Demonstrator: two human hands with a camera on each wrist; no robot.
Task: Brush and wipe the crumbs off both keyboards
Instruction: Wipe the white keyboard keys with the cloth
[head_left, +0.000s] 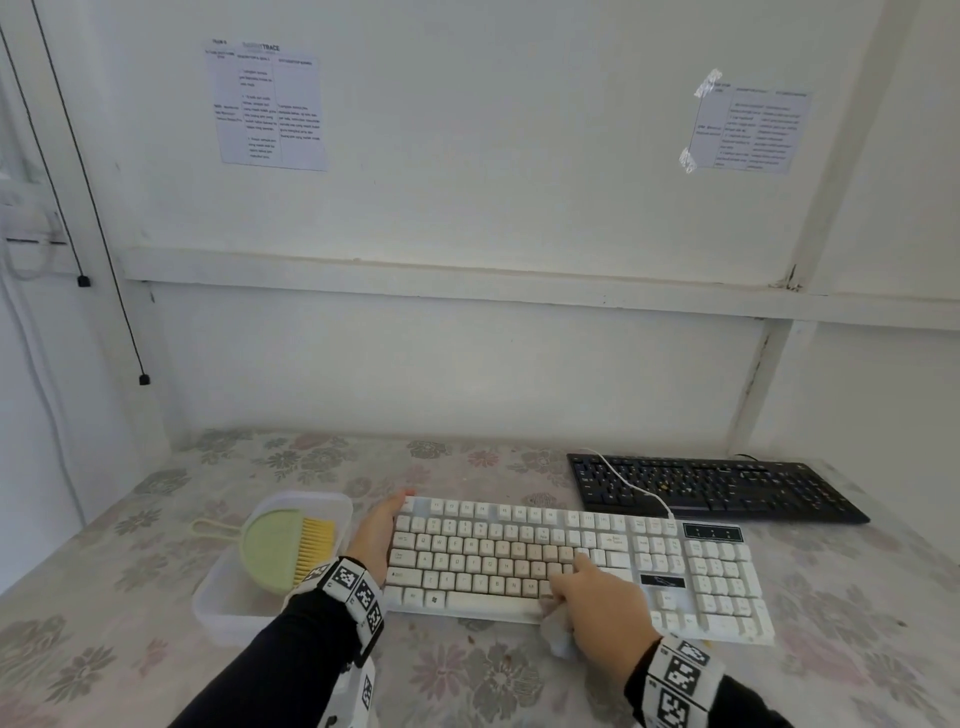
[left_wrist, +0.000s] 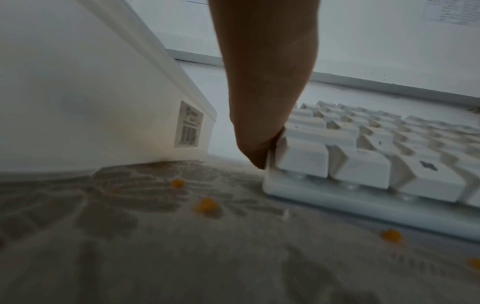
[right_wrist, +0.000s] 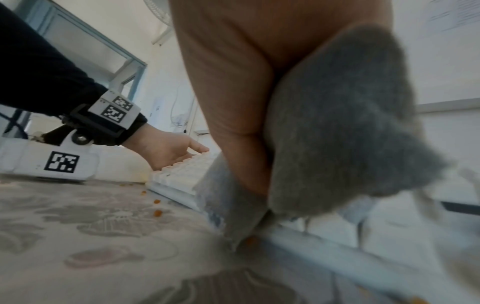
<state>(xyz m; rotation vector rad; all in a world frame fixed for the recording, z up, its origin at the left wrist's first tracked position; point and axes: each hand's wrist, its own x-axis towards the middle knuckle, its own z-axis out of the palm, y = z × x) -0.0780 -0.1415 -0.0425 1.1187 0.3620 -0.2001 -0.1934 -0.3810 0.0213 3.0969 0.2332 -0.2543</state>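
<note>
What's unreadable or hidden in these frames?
- Wall sheets: head view, print too small.
- Grey cloth: right wrist view, blurred; head view, mostly under the right hand.
- Crumbs on the black keyboard: head view, too small to count.
- White keyboard's left edge: behind the left hand.

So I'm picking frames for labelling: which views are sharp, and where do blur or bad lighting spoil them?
Head view: evenly lit and sharpest, straight wall lines bowed by the wide lens. Left wrist view: dim, left hand a backlit silhouette, white keyboard fairly sharp, crumbs soft. Right wrist view: grey cloth and right hand blurred, too close.
</note>
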